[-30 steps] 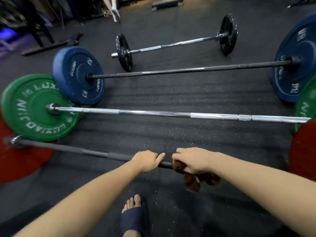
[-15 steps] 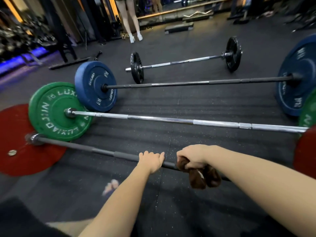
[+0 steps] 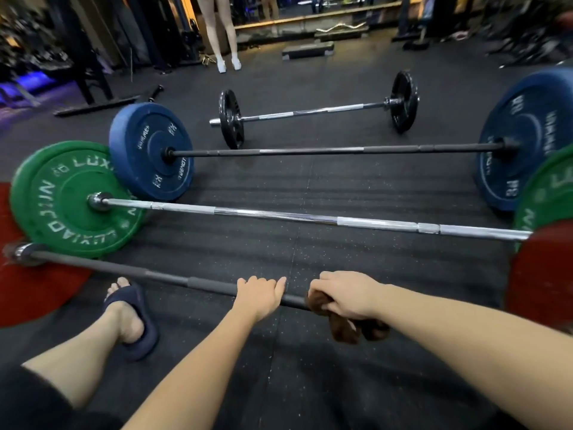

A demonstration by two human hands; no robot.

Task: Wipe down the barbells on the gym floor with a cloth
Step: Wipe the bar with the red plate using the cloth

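Several barbells lie side by side on the black gym floor. The nearest one is a dark bar (image 3: 173, 279) with red plates (image 3: 542, 274) at both ends. My left hand (image 3: 259, 294) grips this bar near its middle. Just to the right, my right hand (image 3: 344, 294) grips a brown cloth (image 3: 344, 330) wrapped round the same bar; the cloth's loose ends hang below the bar. Beyond it lie a chrome bar (image 3: 279, 215) with green plates, a dark bar (image 3: 325, 150) with blue plates, and a short bar (image 3: 313, 111) with black plates.
My left foot in a dark slipper (image 3: 131, 318) stands just behind the near bar at the left. A person's legs (image 3: 221, 32) stand at the back by a mirror wall. A step platform (image 3: 307, 51) and racks line the far edge.
The view has tilted up and shifted. My left foot has stepped forward to the left, close behind the near bar. Both hands stay on the near bar, the right one with the cloth.
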